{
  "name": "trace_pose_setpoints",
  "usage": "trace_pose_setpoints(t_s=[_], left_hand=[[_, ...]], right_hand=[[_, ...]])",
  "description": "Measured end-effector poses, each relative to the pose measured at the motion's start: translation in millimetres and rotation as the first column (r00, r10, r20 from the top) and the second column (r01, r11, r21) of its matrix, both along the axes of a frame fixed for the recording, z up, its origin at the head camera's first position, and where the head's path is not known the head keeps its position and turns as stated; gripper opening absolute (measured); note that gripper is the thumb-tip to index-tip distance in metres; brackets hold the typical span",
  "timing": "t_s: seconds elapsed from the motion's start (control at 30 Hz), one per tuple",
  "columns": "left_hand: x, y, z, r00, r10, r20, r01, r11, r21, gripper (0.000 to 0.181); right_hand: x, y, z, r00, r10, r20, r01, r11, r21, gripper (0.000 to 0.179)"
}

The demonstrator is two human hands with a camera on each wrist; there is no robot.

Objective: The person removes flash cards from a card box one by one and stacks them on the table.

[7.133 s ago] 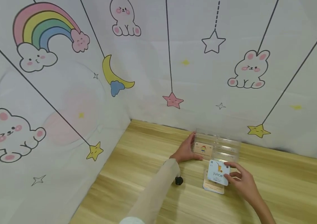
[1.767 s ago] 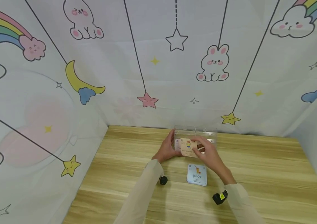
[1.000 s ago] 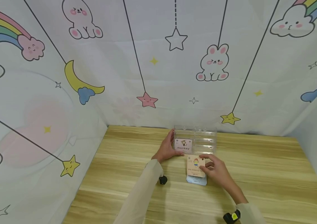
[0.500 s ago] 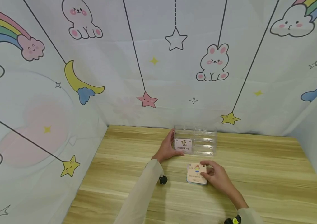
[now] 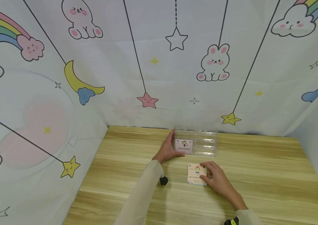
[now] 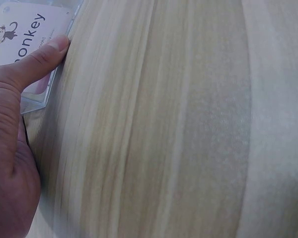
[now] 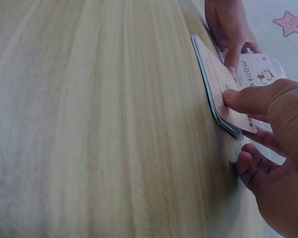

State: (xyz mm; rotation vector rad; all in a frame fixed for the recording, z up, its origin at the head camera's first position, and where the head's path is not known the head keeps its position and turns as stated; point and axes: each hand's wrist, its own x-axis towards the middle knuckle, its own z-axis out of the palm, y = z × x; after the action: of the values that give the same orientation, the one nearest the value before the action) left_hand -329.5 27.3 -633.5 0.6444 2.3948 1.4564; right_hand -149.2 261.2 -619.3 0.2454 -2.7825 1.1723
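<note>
My left hand (image 5: 167,150) grips the left side of a clear plastic card box (image 5: 206,143), its thumb at the near edge. In the box's left compartment lies a card printed "monkey" (image 5: 183,146), partly visible beside the thumb in the left wrist view. Nearer on the table is a small stack of rounded square cards, topped by a peach flash card (image 5: 193,178) with a child's figure. My right hand (image 5: 216,176) pinches that top card by its right edge. In the right wrist view the thumb (image 7: 248,99) lies on the card's face, with bluish card edges under it.
The box stands at the back of the wood-grain table (image 5: 260,175), close to a white cloth backdrop (image 5: 164,118) printed with bunnies, stars and rainbows. Cloth also bounds the left and right sides. The box's right half shows several clear ridges and no cards.
My right hand has carried the peach card from the box down onto the juice card, covering it, and shifted it slightly on the stack. The monkey card came into full view. The left hand stayed put.
</note>
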Motion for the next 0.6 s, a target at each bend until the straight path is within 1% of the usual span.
trace_pose_setpoints(t_s=[0.1,0.2,0.4,0.47,0.6], left_hand=[[0.1,0.1,-0.5,1.0,0.001,-0.005,-0.001,1.0,0.002,0.135],[0.5,0.5,-0.5,1.0,0.005,-0.009,-0.005,1.0,-0.002,0.136],[1.3,0.6,1.0,1.0,0.01,0.001,-0.01,1.0,-0.001,0.135],[1.1,0.6,0.8,1.0,0.012,0.001,-0.012,1.0,-0.002,0.135],[0.4,0.8,-0.6,1.0,0.013,-0.002,-0.013,1.0,-0.007,0.135]], right_hand=[[-0.1,0,-0.8,1.0,0.006,-0.005,-0.006,1.0,0.028,0.044],[-0.7,1,0.0,1.0,0.016,0.011,-0.016,1.0,0.026,0.041],[-4.1,3,3.8,0.998,0.044,0.041,-0.045,0.999,0.027,0.046],[-6.3,3,6.2,0.998,0.057,0.03,-0.058,0.998,0.026,0.046],[-15.2,2,12.5,0.997,0.077,-0.03,-0.076,0.997,0.029,0.042]])
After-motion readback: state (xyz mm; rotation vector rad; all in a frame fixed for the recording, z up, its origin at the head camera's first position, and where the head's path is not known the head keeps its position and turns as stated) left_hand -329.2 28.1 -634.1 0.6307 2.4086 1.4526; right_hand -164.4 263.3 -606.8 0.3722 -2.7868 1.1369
